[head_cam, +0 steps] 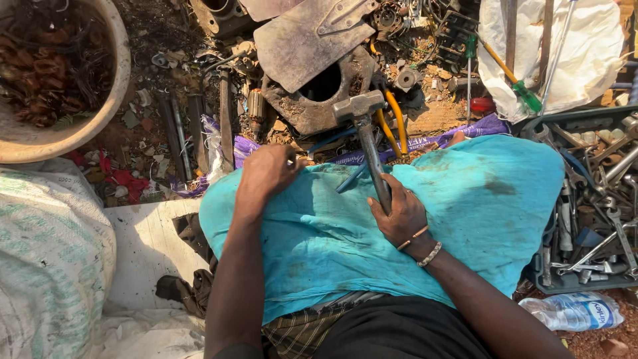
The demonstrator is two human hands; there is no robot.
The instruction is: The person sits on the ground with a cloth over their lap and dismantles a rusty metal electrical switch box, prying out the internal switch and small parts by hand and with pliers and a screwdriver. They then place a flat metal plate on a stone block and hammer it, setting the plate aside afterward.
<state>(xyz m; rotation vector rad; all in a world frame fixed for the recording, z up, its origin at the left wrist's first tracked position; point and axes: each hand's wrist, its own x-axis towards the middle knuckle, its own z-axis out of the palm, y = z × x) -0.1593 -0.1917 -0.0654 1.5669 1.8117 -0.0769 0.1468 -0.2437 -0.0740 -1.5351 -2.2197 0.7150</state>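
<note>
While you sit with the blue cloth [465,199] over your lap, your right hand [401,216] is clenched around the handle of the hammer [364,133]. Its head points away from you, just above the rusty metal block [312,100]. Your left hand [266,171] pinches something small at the cloth's edge; you cannot tell what. It looks like a hitting step. A good hit needs that small piece held still under the hammer.
</note>
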